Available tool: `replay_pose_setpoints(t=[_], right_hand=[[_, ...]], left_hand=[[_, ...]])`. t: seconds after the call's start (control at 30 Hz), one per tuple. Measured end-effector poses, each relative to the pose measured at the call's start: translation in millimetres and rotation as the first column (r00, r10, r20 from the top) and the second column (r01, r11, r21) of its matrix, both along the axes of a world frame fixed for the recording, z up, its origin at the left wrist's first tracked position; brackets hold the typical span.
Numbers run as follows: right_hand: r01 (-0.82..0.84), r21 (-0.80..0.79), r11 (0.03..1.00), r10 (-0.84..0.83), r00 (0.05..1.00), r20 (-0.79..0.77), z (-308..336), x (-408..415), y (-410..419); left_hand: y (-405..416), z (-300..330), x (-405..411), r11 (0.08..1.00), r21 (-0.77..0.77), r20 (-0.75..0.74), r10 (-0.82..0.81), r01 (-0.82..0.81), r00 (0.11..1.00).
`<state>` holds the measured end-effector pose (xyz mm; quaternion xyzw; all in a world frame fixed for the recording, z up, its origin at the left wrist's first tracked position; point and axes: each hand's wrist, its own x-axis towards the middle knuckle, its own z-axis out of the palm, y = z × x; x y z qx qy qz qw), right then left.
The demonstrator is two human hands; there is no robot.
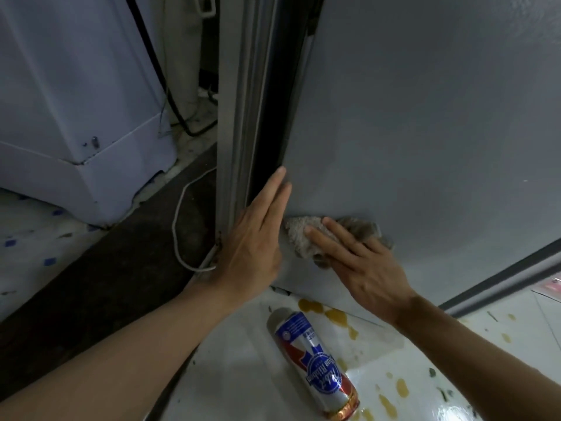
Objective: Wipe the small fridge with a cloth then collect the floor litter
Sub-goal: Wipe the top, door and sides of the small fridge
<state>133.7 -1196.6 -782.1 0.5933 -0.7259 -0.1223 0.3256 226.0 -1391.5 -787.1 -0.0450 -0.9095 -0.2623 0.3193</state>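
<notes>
I am pressing the cloth [306,235] flat-fingered under my right hand [361,268] at the fridge [425,132] panel's lower left corner, my left hand [255,235] bracing its edge with fingers straight and together, and I judge firm overlapping strokes best.

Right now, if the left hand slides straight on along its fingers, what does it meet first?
Probably nothing solid soon: the left hand points up along the fridge side's front edge, beside the dark door gap. Depth is unclear.
</notes>
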Motion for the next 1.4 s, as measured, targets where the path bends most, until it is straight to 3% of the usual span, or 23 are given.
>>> replay_pose_setpoints(t=[0.2,0.37,0.57,0.63,0.8,0.97,1.03,1.2,1.27,1.33,1.4], right_hand=[[-0.038,-0.296,0.954,0.037,0.999,-0.008,49.2,-5.3,-33.1],[-0.026,-0.436,0.900,0.013,0.999,-0.033,45.2,-0.5,-58.5],[-0.109,-0.528,0.842,0.097,0.994,-0.051,30.2,-8.6,-81.9],[-0.135,-0.476,0.869,0.135,0.990,-0.034,13.3,-10.7,-80.6],[-0.088,-0.136,0.987,0.093,0.995,0.031,-50.5,-2.7,-62.7],[-0.007,0.170,0.985,-0.012,0.994,0.110,-59.4,4.6,-57.4],[0.001,0.137,0.991,-0.009,0.999,0.054,-44.5,5.4,-58.0],[-0.075,-0.335,0.939,0.084,0.996,0.012,-5.2,-4.4,-67.2],[-0.076,-0.395,0.916,0.090,0.996,0.018,-12.1,-7.3,-67.0],[-0.067,-0.288,0.955,0.076,0.997,0.020,-36.2,-6.1,-59.8],[-0.038,0.046,0.998,0.038,0.999,0.009,-65.9,-3.4,-47.8]], left_hand=[[-10.8,-12.1,-0.6,0.947,0.322,0.057,-0.023,0.004,0.998],[-11.9,-23.7,-5.5,0.898,0.440,0.039,-0.016,-0.003,0.999],[-0.9,-38.5,-9.2,0.832,0.555,-0.021,-0.011,0.021,1.000],[-1.6,-44.2,-9.4,0.788,0.615,0.011,0.008,-0.013,1.000],[-14.6,-58.7,-13.0,0.678,0.713,0.196,0.049,-0.176,0.979],[-23.2,-70.5,-6.6,0.635,0.740,0.327,-0.053,-0.221,0.943],[-22.7,-65.7,-3.5,0.614,0.765,0.309,-0.087,-0.194,0.947],[-20.8,-60.5,-10.0,0.582,0.788,0.290,-0.060,-0.202,0.955],[-18.9,-64.5,-11.8,0.548,0.802,0.307,-0.038,-0.237,0.951],[-16.4,-71.1,-11.5,0.530,0.807,0.324,-0.028,-0.261,0.945],[-16.0,-78.6,-9.6,0.562,0.776,0.347,0.000,-0.287,0.938]])
